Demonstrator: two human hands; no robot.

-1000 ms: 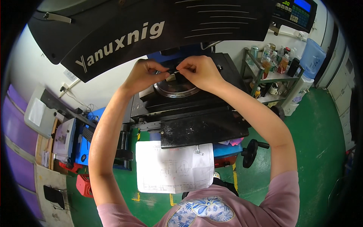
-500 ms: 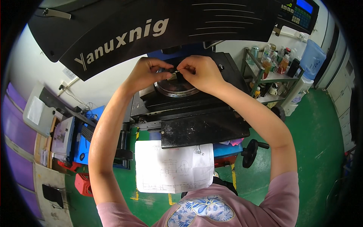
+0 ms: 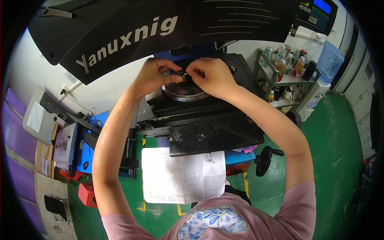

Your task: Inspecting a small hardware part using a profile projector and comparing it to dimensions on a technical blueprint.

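Note:
My left hand (image 3: 154, 76) pinches a small dark part (image 3: 181, 73) between thumb and fingertips. From the other side my right hand (image 3: 211, 78) meets it, thumb and fingers pressed together at the part. What exactly lies between the right fingertips is too small to make out. Both hands are above a round stage (image 3: 186, 98) with a shiny metal rim, set on a black machine bed. The hands hide much of its middle. Closer to me, a white sheet with a technical drawing (image 3: 184, 190) hangs below a black metal plate (image 3: 216, 136).
A large black machine hood (image 3: 200, 24) arches over the stage, with a keypad display (image 3: 316, 16) at its right end. A shelf rack (image 3: 290, 82) holds several bottles at right, beside a water dispenser (image 3: 329, 62). A handwheel (image 3: 264, 162) sticks out low on the right.
The whole view has shifted slightly. Both hands stay together over the stage, with only small finger movement around the part.

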